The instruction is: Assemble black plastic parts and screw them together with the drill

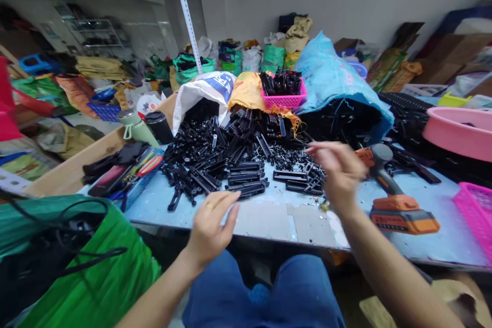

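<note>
My left hand hovers at the table's front edge, its fingers stretched out and thumb apart, with nothing visible in it. Just beyond its fingertips lies a short row of black plastic bars. My right hand is raised over the right part of the work area, smeared by motion; whether its bent fingers hold anything small does not show. Left of it are loose screws and more black bars. An orange and grey cordless drill lies on its right.
A large heap of black parts spills from a white sack, an orange sack and a blue sack. A pink basket sits behind. At left are a tool tray and a black cup.
</note>
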Demonstrator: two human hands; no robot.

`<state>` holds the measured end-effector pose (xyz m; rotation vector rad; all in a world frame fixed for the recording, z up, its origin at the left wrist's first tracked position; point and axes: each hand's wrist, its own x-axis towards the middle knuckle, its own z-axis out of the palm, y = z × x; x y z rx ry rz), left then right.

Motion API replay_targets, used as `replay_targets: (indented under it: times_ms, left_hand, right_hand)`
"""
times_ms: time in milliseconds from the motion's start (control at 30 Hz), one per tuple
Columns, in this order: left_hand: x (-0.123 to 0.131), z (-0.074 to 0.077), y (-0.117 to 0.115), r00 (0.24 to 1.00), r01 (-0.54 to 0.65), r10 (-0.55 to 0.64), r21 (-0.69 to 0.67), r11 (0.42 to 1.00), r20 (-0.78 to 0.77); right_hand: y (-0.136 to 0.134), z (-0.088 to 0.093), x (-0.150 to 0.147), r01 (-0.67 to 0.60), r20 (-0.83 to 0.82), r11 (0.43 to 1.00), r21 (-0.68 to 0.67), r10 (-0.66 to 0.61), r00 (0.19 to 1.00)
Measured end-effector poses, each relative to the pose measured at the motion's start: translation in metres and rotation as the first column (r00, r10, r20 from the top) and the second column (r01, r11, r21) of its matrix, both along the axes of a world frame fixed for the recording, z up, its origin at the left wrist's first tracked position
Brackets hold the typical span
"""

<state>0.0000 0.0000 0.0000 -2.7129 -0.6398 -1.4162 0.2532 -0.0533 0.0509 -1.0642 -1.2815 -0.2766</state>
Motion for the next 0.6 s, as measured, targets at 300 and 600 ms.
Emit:
replay_targets:
  times_ms: [300, 600]
  left_hand:
    - [0.048, -0.127, 0.09, 0.834, -0.187, 0.253, 0.18, 0.966, -0.49]
    - [0.029, -0.116, 0.119, 0.907, -0.035, 0.106, 0.178, 0.983, -0.408]
  right_hand:
    - [0.143, -0.127, -0.025, 0.129, 0.258, 0.54, -0.832, 0.172, 0.951]
    - [0.238, -0.117, -0.039, 0.252, 0.648, 0.648, -0.719, 0.492, 0.582]
